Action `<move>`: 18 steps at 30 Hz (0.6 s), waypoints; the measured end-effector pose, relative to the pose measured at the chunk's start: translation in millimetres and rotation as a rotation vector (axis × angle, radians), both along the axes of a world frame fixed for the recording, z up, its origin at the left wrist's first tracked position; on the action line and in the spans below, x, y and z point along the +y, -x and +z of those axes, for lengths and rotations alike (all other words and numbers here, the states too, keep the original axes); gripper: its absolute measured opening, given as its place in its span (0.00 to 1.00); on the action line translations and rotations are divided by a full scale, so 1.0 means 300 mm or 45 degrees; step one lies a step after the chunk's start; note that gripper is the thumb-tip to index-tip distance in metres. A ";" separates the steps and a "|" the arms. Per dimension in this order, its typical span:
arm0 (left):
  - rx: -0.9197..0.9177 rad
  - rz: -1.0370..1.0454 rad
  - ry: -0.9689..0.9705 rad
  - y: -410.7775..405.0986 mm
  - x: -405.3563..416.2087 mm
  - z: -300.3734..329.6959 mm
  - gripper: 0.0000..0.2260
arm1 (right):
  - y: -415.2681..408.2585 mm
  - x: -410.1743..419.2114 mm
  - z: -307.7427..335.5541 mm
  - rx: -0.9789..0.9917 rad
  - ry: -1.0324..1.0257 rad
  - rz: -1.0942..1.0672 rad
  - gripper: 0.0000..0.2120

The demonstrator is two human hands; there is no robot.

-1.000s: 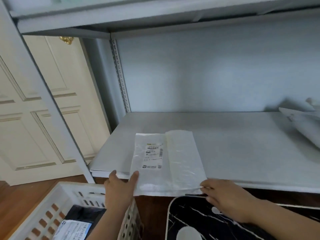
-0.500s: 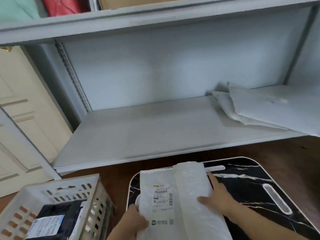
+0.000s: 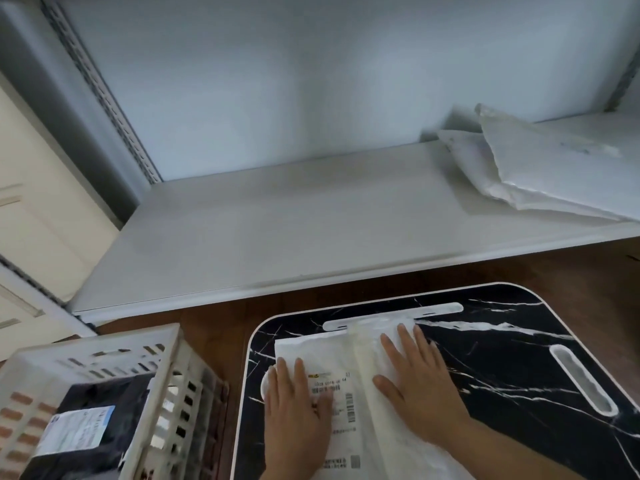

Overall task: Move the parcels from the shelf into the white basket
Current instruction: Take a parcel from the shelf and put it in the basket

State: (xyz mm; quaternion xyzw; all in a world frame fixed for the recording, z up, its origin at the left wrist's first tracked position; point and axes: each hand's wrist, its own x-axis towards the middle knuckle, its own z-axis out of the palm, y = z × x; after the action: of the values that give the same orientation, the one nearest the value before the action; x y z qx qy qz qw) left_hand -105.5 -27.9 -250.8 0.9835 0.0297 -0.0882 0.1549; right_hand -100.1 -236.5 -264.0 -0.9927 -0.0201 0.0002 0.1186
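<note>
A white parcel (image 3: 349, 368) with a printed label lies flat on the black marbled table (image 3: 502, 358) in front of the shelf. My left hand (image 3: 298, 407) lies flat on its left part, fingers straight. My right hand (image 3: 415, 379) presses flat on its right part, fingers spread. The white basket (image 3: 104, 351) stands at the lower left and holds a black parcel (image 3: 83, 420) with a white and blue label. Two more white parcels (image 3: 540, 168) lie stacked at the right end of the grey shelf (image 3: 277, 230).
A brown wooden floor (image 3: 214, 327) shows between shelf, basket and table. The shelf's slotted upright (image 3: 104, 95) rises at the left, with a cream panelled door (image 3: 34, 202) behind it. The table has white slot handles at its far edge and right side.
The white parcel came off the shelf edge and down onto the black table. Both hands went from holding its near edge to lying flat on top of it.
</note>
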 end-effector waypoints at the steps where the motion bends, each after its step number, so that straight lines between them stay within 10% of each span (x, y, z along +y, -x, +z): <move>1: 0.011 0.029 0.046 -0.002 -0.001 -0.019 0.37 | -0.014 0.006 -0.011 0.032 0.022 -0.012 0.35; 4: -0.069 0.071 0.133 -0.011 0.003 -0.084 0.49 | -0.047 0.024 -0.045 0.046 0.076 0.027 0.34; 18: -0.319 -0.130 -0.017 -0.039 -0.021 -0.180 0.33 | -0.058 0.042 -0.091 0.019 0.178 0.199 0.34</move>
State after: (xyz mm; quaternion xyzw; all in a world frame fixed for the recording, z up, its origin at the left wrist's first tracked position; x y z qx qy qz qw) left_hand -93.7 -34.1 -304.7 0.9881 -0.0396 0.0279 0.1460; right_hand -82.6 -223.8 -291.3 -0.9940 -0.0966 0.0181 0.0490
